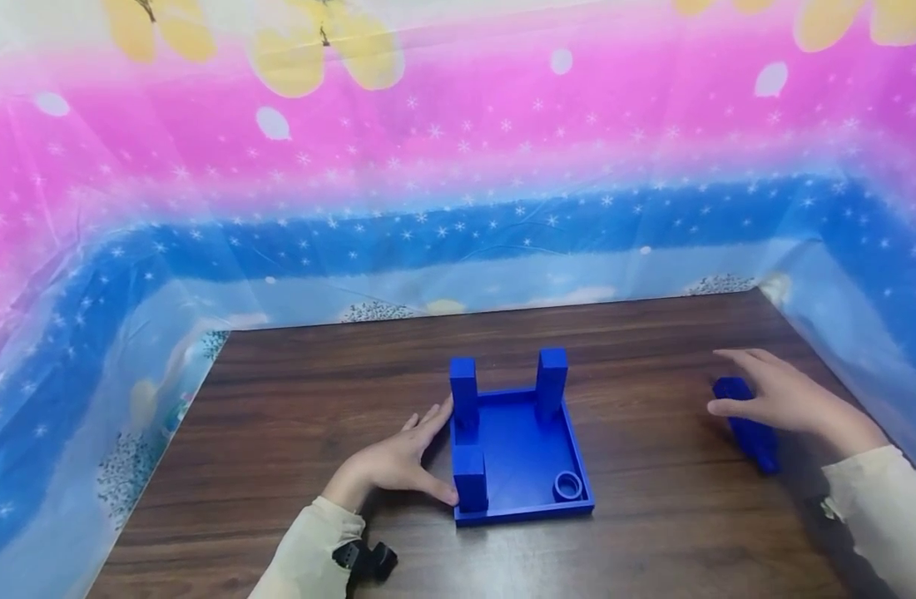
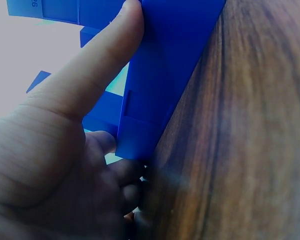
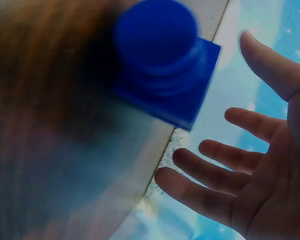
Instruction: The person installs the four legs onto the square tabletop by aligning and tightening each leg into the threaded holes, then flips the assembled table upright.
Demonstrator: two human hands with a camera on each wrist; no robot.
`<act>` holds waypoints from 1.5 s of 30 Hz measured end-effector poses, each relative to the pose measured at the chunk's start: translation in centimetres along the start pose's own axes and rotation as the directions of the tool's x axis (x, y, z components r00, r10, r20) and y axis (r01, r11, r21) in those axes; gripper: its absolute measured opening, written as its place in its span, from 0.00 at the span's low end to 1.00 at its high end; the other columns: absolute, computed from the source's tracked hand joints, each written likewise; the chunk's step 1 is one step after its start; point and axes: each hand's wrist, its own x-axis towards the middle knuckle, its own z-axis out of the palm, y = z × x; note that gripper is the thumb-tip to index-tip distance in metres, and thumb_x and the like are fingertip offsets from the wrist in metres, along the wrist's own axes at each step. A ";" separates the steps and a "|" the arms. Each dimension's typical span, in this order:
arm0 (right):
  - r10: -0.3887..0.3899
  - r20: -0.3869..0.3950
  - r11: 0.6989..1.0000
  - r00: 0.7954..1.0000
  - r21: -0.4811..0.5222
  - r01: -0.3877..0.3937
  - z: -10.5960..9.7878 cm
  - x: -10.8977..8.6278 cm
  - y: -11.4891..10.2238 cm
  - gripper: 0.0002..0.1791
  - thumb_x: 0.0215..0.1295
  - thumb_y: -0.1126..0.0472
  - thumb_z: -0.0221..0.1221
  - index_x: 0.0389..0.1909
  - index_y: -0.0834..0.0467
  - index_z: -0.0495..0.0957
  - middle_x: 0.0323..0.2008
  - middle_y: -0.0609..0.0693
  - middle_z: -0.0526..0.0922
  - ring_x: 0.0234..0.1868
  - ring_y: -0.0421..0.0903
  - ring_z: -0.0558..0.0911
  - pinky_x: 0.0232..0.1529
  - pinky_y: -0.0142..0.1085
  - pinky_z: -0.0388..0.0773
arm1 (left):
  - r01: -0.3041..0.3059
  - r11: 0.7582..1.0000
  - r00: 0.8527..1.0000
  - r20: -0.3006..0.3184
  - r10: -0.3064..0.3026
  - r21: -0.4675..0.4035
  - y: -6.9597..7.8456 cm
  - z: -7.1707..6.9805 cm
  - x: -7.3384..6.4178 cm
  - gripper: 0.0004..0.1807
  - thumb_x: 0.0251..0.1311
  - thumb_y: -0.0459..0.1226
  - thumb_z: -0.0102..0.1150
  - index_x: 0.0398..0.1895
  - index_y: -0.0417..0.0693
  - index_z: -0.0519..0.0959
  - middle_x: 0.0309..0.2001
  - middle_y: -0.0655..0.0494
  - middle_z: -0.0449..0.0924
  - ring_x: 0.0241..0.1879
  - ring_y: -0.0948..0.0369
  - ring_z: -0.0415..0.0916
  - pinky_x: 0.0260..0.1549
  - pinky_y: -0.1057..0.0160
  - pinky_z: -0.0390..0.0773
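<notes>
A blue toy table (image 1: 521, 449) lies upside down, its shallow rimmed top against the wood and three square legs standing up. At its near right corner sits a bare round socket (image 1: 567, 486). My left hand (image 1: 398, 459) rests along the left side, fingers spread; its thumb (image 2: 97, 62) lies straight against the blue side in the left wrist view. Over at the right, a loose blue table leg (image 1: 753, 437) lies on its side with a round threaded end (image 3: 157, 40). My right hand (image 1: 790, 399) hovers beside and above it, fingers apart, holding nothing.
Everything stands on a dark wooden tabletop (image 1: 315, 383). A patterned pink and blue cloth (image 1: 458, 166) hangs behind it and along both sides. A black strap with a small device (image 1: 363, 559) is at my left wrist.
</notes>
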 end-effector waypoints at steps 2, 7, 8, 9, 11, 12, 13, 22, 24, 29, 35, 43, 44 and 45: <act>0.016 0.029 1.000 0.999 -0.013 -0.016 0.2 -0.3 0.3 0.53 0.63 0.41 0.73 0.74 0.74 0.63 0.65 0.81 0.69 0.64 0.79 0.69 0.58 0.74 0.70 | 0.004 1.000 1.000 -0.003 -0.004 0.000 0.0 -0.1 0.0 0.76 0.51 0.52 0.83 0.87 0.52 0.31 0.85 0.40 0.31 0.83 0.44 0.25 0.79 0.38 0.30; 0.050 0.073 0.999 0.996 -0.011 -0.049 0.6 -0.7 0.9 0.54 0.61 0.41 0.74 0.73 0.75 0.64 0.59 0.81 0.74 0.58 0.78 0.75 0.51 0.70 0.77 | 0.009 1.000 1.000 -0.005 -0.009 0.007 -0.2 -0.2 0.1 0.77 0.50 0.53 0.83 0.87 0.52 0.31 0.85 0.40 0.31 0.84 0.44 0.25 0.79 0.38 0.30; 0.054 0.076 0.999 0.996 0.000 -0.054 0.7 -0.8 1.0 0.54 0.61 0.42 0.75 0.72 0.75 0.64 0.58 0.81 0.75 0.56 0.77 0.77 0.49 0.69 0.79 | 0.007 1.000 1.000 -0.006 -0.007 0.007 -0.2 -0.2 0.1 0.77 0.50 0.54 0.83 0.87 0.52 0.31 0.85 0.40 0.31 0.84 0.44 0.25 0.79 0.39 0.30; 0.058 0.080 0.998 0.995 0.014 -0.060 0.9 -0.9 1.1 0.53 0.60 0.43 0.75 0.72 0.75 0.63 0.57 0.81 0.76 0.54 0.76 0.79 0.46 0.66 0.81 | 0.006 1.000 1.000 -0.006 -0.006 0.008 -0.3 -0.2 0.2 0.77 0.50 0.54 0.83 0.87 0.52 0.31 0.85 0.39 0.31 0.84 0.44 0.25 0.79 0.39 0.30; 0.068 0.088 0.996 0.994 0.049 -0.073 1.1 -1.0 1.3 0.53 0.61 0.45 0.75 0.72 0.75 0.62 0.56 0.81 0.75 0.51 0.74 0.81 0.40 0.61 0.84 | 0.001 1.000 1.000 -0.009 -0.001 0.009 -0.3 -0.1 0.2 0.78 0.49 0.55 0.83 0.87 0.52 0.31 0.85 0.39 0.32 0.83 0.43 0.26 0.79 0.38 0.29; 0.075 0.097 0.994 0.992 0.076 -0.083 1.2 -1.2 1.3 0.53 0.61 0.47 0.75 0.73 0.75 0.61 0.56 0.82 0.75 0.49 0.73 0.82 0.36 0.58 0.85 | -0.002 1.000 1.000 -0.009 0.002 0.007 -0.3 -0.1 0.2 0.78 0.49 0.55 0.83 0.87 0.52 0.31 0.85 0.38 0.32 0.83 0.43 0.26 0.79 0.38 0.29; 0.085 0.110 0.989 0.990 0.109 -0.098 1.3 -1.3 1.4 0.53 0.61 0.48 0.75 0.73 0.75 0.59 0.57 0.83 0.73 0.47 0.71 0.82 0.32 0.54 0.86 | -0.004 1.000 1.000 -0.009 0.004 0.004 -0.3 -0.1 0.2 0.78 0.49 0.56 0.83 0.87 0.52 0.31 0.85 0.38 0.32 0.83 0.43 0.25 0.78 0.38 0.29; 0.122 0.156 0.946 0.980 0.282 -0.162 1.7 -1.9 2.0 0.46 0.66 0.56 0.71 0.73 0.71 0.55 0.52 0.82 0.74 0.39 0.60 0.86 0.26 0.47 0.86 | 0.006 1.000 1.000 -0.001 -0.006 0.012 0.0 -0.1 0.3 0.77 0.50 0.55 0.83 0.87 0.54 0.31 0.85 0.39 0.31 0.83 0.41 0.24 0.78 0.36 0.31; 0.107 0.128 0.944 0.986 0.297 -0.141 1.7 -1.7 1.7 0.44 0.66 0.55 0.71 0.71 0.69 0.56 0.51 0.79 0.77 0.40 0.60 0.86 0.28 0.48 0.86 | -0.003 1.000 1.000 -0.004 0.003 0.007 -0.1 -0.1 0.2 0.77 0.49 0.57 0.82 0.87 0.54 0.31 0.85 0.39 0.31 0.83 0.42 0.24 0.78 0.37 0.30; 0.086 0.068 0.930 0.994 0.353 -0.105 2.0 -1.1 0.6 0.43 0.66 0.56 0.71 0.70 0.68 0.56 0.51 0.77 0.78 0.40 0.59 0.87 0.32 0.51 0.87 | -0.044 0.999 0.999 -0.015 0.043 -0.023 -0.4 0.0 -0.1 0.77 0.48 0.61 0.81 0.87 0.53 0.32 0.85 0.37 0.32 0.83 0.39 0.24 0.77 0.34 0.28; 0.045 0.023 0.901 0.999 0.431 -0.050 2.2 -0.4 -1.6 0.42 0.66 0.60 0.71 0.72 0.64 0.57 0.53 0.78 0.76 0.41 0.61 0.85 0.26 0.46 0.85 | -0.031 0.999 0.999 -0.017 0.031 -0.015 -0.4 0.0 0.0 0.78 0.48 0.59 0.82 0.87 0.51 0.32 0.85 0.37 0.32 0.83 0.39 0.25 0.77 0.34 0.30; -0.025 -0.111 0.880 0.994 0.469 0.075 2.6 0.2 -5.6 0.42 0.64 0.55 0.75 0.74 0.54 0.62 0.56 0.75 0.76 0.48 0.68 0.82 0.30 0.49 0.85 | 0.009 1.000 1.000 -0.004 -0.009 -0.011 -0.1 -0.1 0.0 0.77 0.50 0.56 0.83 0.87 0.51 0.32 0.85 0.39 0.32 0.83 0.41 0.23 0.78 0.35 0.31; -0.027 -0.123 0.878 0.992 0.471 0.082 2.6 0.2 -6.1 0.43 0.64 0.54 0.75 0.74 0.54 0.62 0.57 0.74 0.76 0.50 0.70 0.82 0.34 0.51 0.85 | 0.006 1.000 1.000 -0.004 -0.006 -0.015 -0.1 -0.1 0.0 0.77 0.49 0.56 0.83 0.87 0.51 0.32 0.85 0.39 0.32 0.83 0.40 0.23 0.78 0.35 0.30; -0.026 -0.130 0.875 0.991 0.476 0.085 2.6 0.2 -6.7 0.43 0.64 0.53 0.76 0.74 0.53 0.62 0.58 0.74 0.76 0.50 0.70 0.81 0.35 0.54 0.85 | 0.001 1.000 1.000 -0.007 -0.001 -0.020 -0.2 0.0 0.0 0.77 0.49 0.57 0.83 0.87 0.52 0.32 0.85 0.38 0.32 0.83 0.40 0.23 0.78 0.35 0.30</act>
